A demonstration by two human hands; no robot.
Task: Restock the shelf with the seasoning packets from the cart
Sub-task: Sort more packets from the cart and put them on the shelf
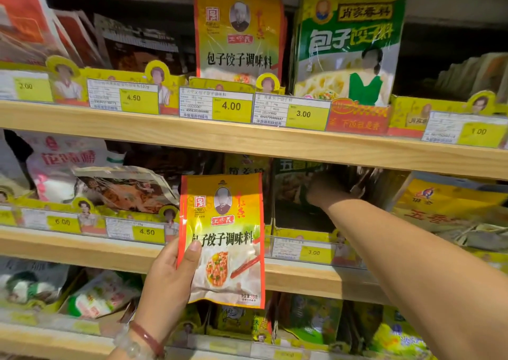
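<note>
My left hand (167,282) grips a yellow and orange seasoning packet (222,238) by its lower left edge, thumb on the front. The packet stands upright in front of the middle shelf (82,247). Packets of the same design (239,32) stand on the upper shelf (165,128), above a 4.00 price tag (217,106). My right hand (325,192) reaches deep into the middle shelf, among dark packets (360,181) in shadow. Its fingers are hidden there.
Green and yellow packets (349,43) stand to the right of the matching ones on the upper shelf. Yellow cardboard dividers with price tags (302,252) front each row. More packets fill the bottom shelf (310,321). The cart is out of view.
</note>
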